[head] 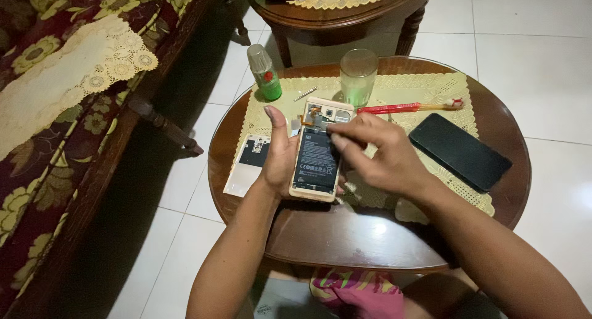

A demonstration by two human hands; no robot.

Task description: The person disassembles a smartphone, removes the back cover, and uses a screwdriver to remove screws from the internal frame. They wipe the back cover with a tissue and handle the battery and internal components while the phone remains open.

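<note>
- The right hand (pixel 379 155) covers the right edge of the opened phone (pixel 317 152), and whatever small thing its fingers (pixel 338 131) pinch together near the phone's top is too small to make out
- The left hand (pixel 279 152) hides the phone's left side; its fingers are wrapped under and around the phone, thumb up along the edge
- A second round table (pixel 345 13) at the top is cut off by the frame
- The round dark wooden desk (pixel 345 232) carries a pale yellow lace mat (pixel 431 87) and stands on white floor tiles (pixel 542 66), beside a sofa (pixel 55 146) with a dark red flower pattern
- The phone is held just above the middle of the desk, back cover off, showing a black battery and a gold frame
- The removed back cover (pixel 250 165) lies on the desk just left of the left hand
- On the mat: a green bottle (pixel 265 75), a drinking glass (pixel 358 77), a red toothbrush (pixel 410 107) and a black phone (pixel 459 151) lying flat on the right
</note>
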